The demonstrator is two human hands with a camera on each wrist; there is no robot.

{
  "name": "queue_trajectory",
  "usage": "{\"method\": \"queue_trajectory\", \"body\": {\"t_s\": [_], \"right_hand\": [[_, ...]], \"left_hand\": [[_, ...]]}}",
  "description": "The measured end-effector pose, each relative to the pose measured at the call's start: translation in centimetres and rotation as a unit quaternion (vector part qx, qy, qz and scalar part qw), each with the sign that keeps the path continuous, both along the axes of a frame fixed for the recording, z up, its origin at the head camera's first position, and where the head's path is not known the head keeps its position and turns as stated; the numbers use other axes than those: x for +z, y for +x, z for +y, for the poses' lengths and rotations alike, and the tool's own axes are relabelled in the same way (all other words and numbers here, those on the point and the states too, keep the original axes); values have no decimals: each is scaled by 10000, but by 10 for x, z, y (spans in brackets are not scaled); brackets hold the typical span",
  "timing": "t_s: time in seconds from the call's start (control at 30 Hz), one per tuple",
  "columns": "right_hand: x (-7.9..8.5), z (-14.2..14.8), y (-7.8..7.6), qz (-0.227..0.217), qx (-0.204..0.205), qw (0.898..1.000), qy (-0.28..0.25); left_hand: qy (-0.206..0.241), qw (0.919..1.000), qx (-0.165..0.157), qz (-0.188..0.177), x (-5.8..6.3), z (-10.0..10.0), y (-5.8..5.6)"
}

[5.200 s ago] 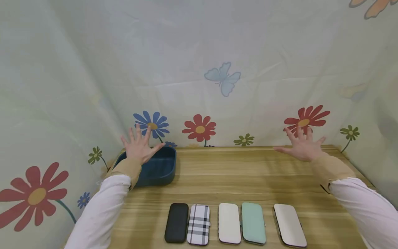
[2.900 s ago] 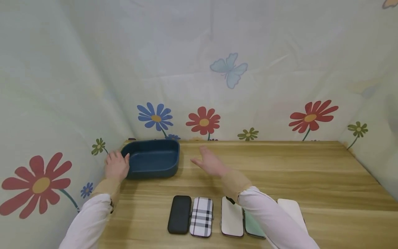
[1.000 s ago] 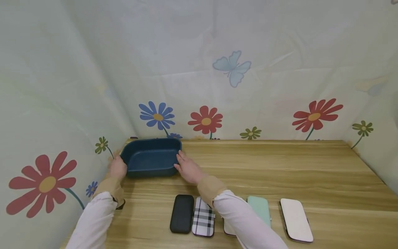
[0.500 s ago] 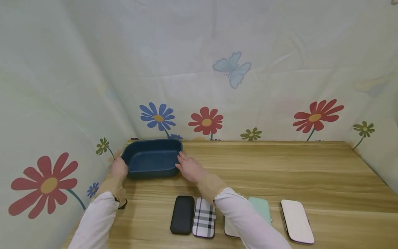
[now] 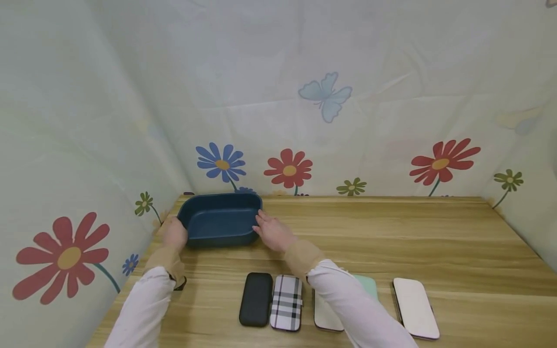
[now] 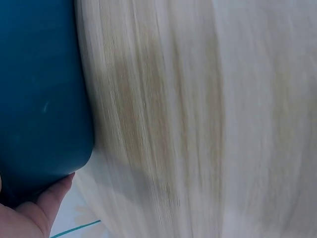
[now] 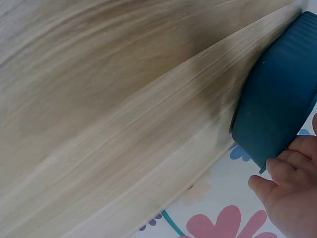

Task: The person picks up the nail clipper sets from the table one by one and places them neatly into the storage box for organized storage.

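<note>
A dark blue rectangular storage bin (image 5: 222, 241) with rounded corners stands at the back left of the wooden table, nothing visible inside. My left hand (image 5: 175, 233) grips its left end; in the left wrist view fingers (image 6: 52, 198) lie against the bin's lower corner. At the opposite end my right hand (image 5: 275, 233) holds the right wall, and the right wrist view has bent fingers (image 7: 292, 161) at the rim. Nearer the front lie a black case (image 5: 256, 299), a plaid case (image 5: 285, 303), a cream case (image 5: 327, 311), a mint green case (image 5: 368, 286) and an off-white case (image 5: 416, 308).
My right sleeve (image 5: 357, 304) passes over the cream and mint cases and hides part of them. A flower-printed cloth (image 5: 370, 121) hangs behind the wooden table (image 5: 370, 237) and along its sides. The off-white case lies apart from the others.
Both hands first hovered open over the table, then came to the two ends of the bin. In the last half second the bin and both hands have shifted slightly right.
</note>
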State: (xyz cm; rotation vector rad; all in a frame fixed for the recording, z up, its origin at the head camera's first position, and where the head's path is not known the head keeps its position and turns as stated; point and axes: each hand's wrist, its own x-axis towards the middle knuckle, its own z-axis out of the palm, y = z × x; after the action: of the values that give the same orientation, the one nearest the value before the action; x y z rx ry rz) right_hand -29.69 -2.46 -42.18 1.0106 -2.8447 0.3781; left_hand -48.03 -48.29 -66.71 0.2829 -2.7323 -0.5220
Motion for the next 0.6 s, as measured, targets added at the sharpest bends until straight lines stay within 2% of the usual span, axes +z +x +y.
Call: {"method": "queue_trajectory", "body": {"t_s": [0.03,0.1,0.17,0.23,0.3,0.37,0.47,0.5,0.53,0.6], "right_hand": [[0,1,0,24,-1,10000,6],[1,3,1,30,3,10000,-14],[2,5,1,21,17,10000,-52],[2,8,2,-11,30,10000,-60],[2,10,1,-51,26,10000,-71],[3,13,0,-83,8,10000,-22],[2,17,-3,-76,-30,10000,43],[2,18,-4,-90,-46,9999,63],[2,19,-5,-90,-58,9999,91],[1,21,-6,-93,-92,9999,61]], "left_hand": [[56,10000,-11,-9,7,6,5],[153,9998,-71,-95,44,36,33],[106,9999,-106,-4,69,59,56],[259,9995,-85,-187,93,80,73],[245,9997,-60,-16,102,93,81],[245,9995,5,189,104,101,81],[281,9995,46,166,106,109,80],[352,9994,59,13,113,114,82],[342,9994,58,14,117,118,85],[518,9979,100,-367,145,137,102]]}}
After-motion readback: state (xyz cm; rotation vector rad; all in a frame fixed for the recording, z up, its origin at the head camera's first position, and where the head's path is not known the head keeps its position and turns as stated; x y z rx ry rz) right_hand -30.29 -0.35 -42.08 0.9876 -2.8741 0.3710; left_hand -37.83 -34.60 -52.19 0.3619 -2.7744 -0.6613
